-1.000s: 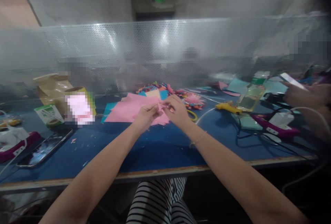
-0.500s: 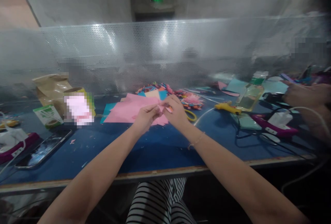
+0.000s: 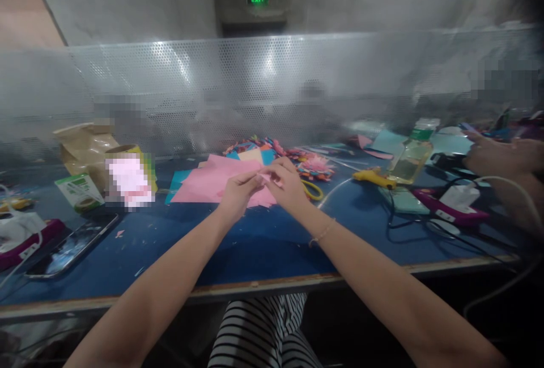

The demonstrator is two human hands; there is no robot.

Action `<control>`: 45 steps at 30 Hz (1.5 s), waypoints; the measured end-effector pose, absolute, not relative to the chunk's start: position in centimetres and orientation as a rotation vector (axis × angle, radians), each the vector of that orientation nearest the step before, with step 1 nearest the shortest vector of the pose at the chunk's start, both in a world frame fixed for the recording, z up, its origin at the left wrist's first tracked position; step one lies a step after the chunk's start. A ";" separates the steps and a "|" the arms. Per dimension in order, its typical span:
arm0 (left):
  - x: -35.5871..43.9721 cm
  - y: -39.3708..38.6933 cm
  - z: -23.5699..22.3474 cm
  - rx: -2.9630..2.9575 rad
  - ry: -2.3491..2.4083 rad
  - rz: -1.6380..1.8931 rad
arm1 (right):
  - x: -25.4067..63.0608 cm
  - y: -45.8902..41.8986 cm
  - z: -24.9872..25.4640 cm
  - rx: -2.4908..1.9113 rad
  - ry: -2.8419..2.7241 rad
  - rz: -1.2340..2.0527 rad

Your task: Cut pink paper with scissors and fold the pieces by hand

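My left hand [image 3: 241, 189] and my right hand [image 3: 285, 180] meet over the front right part of a stack of pink paper sheets [image 3: 199, 182]. The fingers of both pinch a small piece of pink paper [image 3: 264, 177], mostly hidden between the fingertips. Blue paper [image 3: 176, 180] sticks out at the left of the stack. Just behind my hands lies a heap of colourful paper flowers [image 3: 314, 167]. Beside my right hand, a yellow scissors handle [image 3: 313, 190] rests on the blue table [image 3: 263, 254].
On the left are a phone [image 3: 72, 246], a small green-white box [image 3: 79, 192] and a brown paper bag [image 3: 83, 149]. To the right stand a yellow glue gun [image 3: 374, 177], a bottle of clear liquid [image 3: 412, 155] and a purple power strip [image 3: 450, 209]. A co-worker's hand [image 3: 488, 152] is at the far right.
My hands stay pinched together at the pink paper, with only slight finger movements. At the far right, the co-worker's hand and the light object in it have shifted a little.
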State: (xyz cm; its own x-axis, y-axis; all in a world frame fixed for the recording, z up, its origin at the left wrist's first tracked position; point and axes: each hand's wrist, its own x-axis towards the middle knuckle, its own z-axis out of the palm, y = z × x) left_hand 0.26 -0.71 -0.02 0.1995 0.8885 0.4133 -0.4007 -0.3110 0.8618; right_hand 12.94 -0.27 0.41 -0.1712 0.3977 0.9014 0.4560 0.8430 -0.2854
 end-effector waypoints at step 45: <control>-0.7 1.1 -1.0 1.489 0.899 1.616 | 12.3 0.7 0.1 -0.929 -1.640 0.470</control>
